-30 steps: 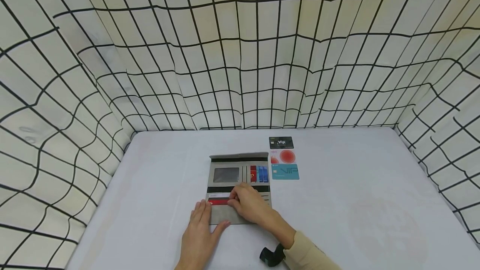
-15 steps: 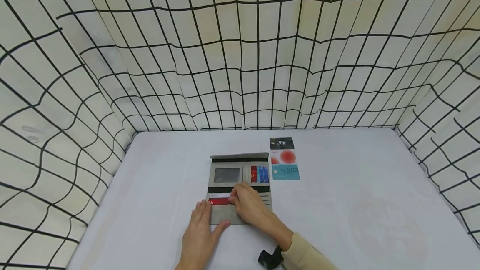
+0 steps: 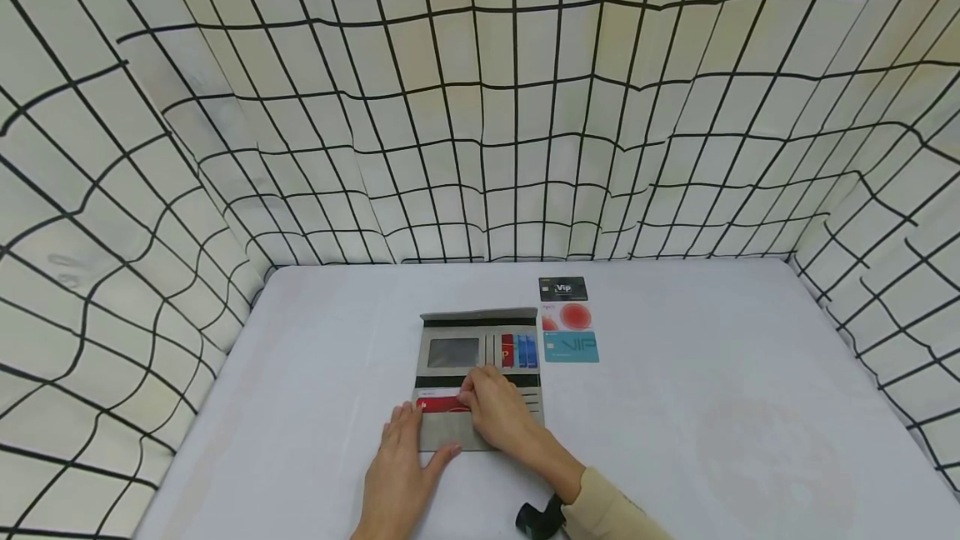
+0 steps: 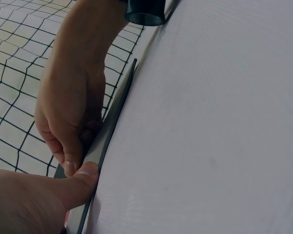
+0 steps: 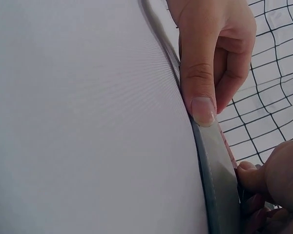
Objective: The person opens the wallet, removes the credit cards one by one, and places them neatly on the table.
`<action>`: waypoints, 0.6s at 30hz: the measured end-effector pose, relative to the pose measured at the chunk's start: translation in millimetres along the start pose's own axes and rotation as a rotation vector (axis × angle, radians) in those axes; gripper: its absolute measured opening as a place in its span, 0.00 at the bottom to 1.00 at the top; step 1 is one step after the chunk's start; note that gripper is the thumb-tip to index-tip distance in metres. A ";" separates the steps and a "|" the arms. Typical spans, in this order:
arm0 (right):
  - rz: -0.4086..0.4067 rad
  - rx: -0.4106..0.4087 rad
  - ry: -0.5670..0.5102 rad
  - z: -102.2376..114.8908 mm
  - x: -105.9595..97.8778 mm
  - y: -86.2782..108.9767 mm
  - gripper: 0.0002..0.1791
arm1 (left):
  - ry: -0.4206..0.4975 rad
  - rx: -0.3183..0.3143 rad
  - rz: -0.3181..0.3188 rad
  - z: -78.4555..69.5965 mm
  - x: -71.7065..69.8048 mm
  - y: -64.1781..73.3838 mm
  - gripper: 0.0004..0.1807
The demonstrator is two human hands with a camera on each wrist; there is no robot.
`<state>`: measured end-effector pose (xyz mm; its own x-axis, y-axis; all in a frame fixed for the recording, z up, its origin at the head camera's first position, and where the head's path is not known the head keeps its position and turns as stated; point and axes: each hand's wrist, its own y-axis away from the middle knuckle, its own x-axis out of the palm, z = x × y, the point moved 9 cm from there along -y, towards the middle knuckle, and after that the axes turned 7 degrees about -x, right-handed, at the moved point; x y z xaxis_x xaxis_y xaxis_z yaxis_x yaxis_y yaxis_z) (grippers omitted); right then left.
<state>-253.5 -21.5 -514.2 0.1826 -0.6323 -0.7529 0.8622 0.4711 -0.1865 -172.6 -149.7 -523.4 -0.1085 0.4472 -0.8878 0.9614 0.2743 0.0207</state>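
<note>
red card [image 3: 441, 405] shifted slightly, pinched by right hand [image 3: 501, 412]

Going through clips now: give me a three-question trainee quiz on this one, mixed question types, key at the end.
1. Count: how many loose cards lie to the right of the open grey wallet in the head view?
2. True or false: in that column, the teal VIP card is the top one.
3. Choose: the fingertips of the right hand are at
a) the clear window
b) the red card
c) the white card with the red circle

Key:
1. Three.
2. False; the black Vip card is.
3. b
</note>
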 end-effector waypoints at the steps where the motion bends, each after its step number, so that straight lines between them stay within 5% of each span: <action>1: 0.004 0.001 0.000 -0.1 0.2 0.0 0.04 | 0.005 -0.007 0.002 0.5 0.2 0.0 0.45; 10: 0.064 -0.029 -0.027 0.1 -0.7 -0.6 0.07 | 0.014 -0.035 0.010 3.1 0.6 -0.2 0.43; 18: 0.014 -0.009 -0.007 -2.6 -0.5 -1.8 0.05 | 0.025 -0.041 0.013 2.7 1.2 -1.1 0.42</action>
<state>-256.4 -20.4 -515.1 0.1978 -0.6296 -0.7513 0.8550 0.4857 -0.1819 -173.0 -151.8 -525.7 -0.1031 0.4715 -0.8758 0.9515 0.3033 0.0512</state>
